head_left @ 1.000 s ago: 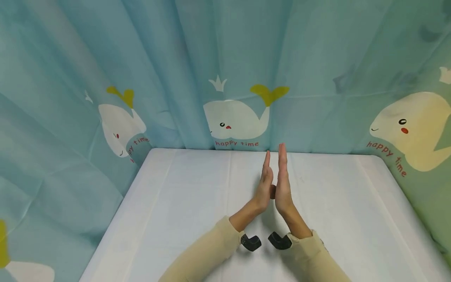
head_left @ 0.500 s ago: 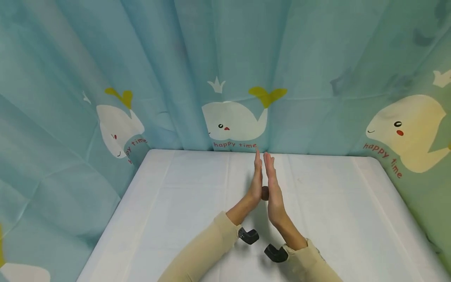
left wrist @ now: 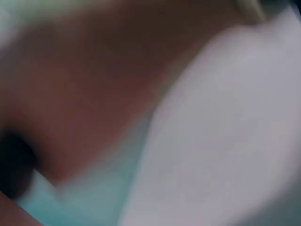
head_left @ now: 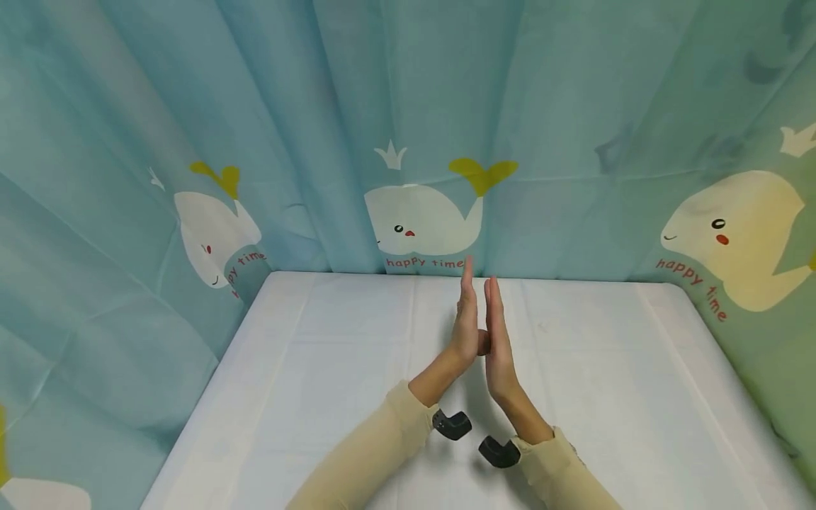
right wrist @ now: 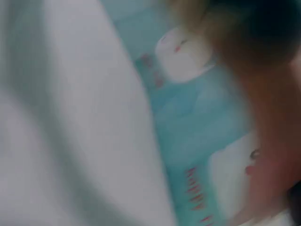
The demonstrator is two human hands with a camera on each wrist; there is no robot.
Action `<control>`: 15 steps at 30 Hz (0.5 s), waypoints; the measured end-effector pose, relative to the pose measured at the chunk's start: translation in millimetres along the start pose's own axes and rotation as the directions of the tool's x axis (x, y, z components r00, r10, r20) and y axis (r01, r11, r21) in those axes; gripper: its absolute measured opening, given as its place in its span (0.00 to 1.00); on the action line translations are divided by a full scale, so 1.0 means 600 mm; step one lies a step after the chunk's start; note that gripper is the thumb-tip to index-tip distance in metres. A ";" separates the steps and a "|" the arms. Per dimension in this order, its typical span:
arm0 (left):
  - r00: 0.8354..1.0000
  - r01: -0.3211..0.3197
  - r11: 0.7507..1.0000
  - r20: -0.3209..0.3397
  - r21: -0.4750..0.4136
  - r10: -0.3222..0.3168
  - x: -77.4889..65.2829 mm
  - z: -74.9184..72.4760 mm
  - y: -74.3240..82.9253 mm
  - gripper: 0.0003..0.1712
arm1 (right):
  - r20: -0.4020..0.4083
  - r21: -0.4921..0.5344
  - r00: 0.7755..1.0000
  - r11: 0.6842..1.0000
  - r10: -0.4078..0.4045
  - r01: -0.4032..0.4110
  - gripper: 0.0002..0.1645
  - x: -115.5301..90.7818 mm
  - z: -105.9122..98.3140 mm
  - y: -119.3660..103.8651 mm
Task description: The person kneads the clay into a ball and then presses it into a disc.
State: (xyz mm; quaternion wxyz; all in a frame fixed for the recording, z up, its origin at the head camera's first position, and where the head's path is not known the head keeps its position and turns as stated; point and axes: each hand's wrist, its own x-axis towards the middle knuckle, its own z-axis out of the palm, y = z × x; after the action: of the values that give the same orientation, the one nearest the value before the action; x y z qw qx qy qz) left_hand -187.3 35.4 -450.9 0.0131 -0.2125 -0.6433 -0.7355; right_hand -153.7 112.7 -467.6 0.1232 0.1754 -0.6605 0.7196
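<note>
A small, dark brown round ball sits pressed between my two palms above the table, near the heels of the hands. My left hand is upright on edge, its straight fingers pointing toward the curtain. Facing it, my right hand has straight fingers too, with tips slightly behind the left ones. A narrow gap separates the fingers of the two hands. In the blurred left wrist view, the left hand appears beside the dark ball. The right wrist view shows the blurred right hand.
Under the hands lies a white-covered table. A blue-green curtain with printed whales hangs around its back and sides. Black wrist devices, one on the left sleeve and one on the right sleeve, jut out between the forearms.
Both hands have shifted slightly left with the ball. The palms slide past each other: the right fingertips reached farther forward a second ago, and now the left ones do.
</note>
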 end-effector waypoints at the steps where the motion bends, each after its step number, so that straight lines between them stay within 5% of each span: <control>1: 1.000 0.014 1.000 -0.003 0.010 -0.014 0.002 -0.004 -0.010 0.38 | 0.002 0.006 1.000 1.000 -0.017 0.017 0.35 0.000 0.005 -0.008; 4: 0.998 0.057 0.998 0.037 0.010 -0.057 -0.006 -0.007 -0.033 0.37 | -0.022 -0.016 0.999 0.999 -0.040 0.039 0.34 0.013 0.005 -0.022; 7: 0.993 0.081 0.996 0.084 -0.032 -0.078 -0.021 -0.002 -0.028 0.38 | -0.059 -0.065 0.998 0.998 -0.002 -0.002 0.33 0.034 -0.012 -0.010; 12: 0.993 0.021 0.998 0.115 -0.057 -0.014 -0.021 0.002 0.014 0.43 | -0.078 -0.039 0.995 0.997 0.057 -0.060 0.33 0.033 -0.027 0.027; 15: 0.998 -0.033 0.999 0.058 -0.014 0.034 0.001 -0.011 0.018 0.43 | -0.032 -0.010 0.998 0.999 0.046 -0.047 0.34 0.006 -0.002 0.024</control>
State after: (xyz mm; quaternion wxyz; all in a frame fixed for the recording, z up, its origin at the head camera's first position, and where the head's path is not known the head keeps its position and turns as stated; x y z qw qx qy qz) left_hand -186.6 27.6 -441.1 0.0053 -0.2446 -0.6350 -0.7327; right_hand -163.1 112.4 -479.2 0.1178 0.1480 -0.6664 0.7212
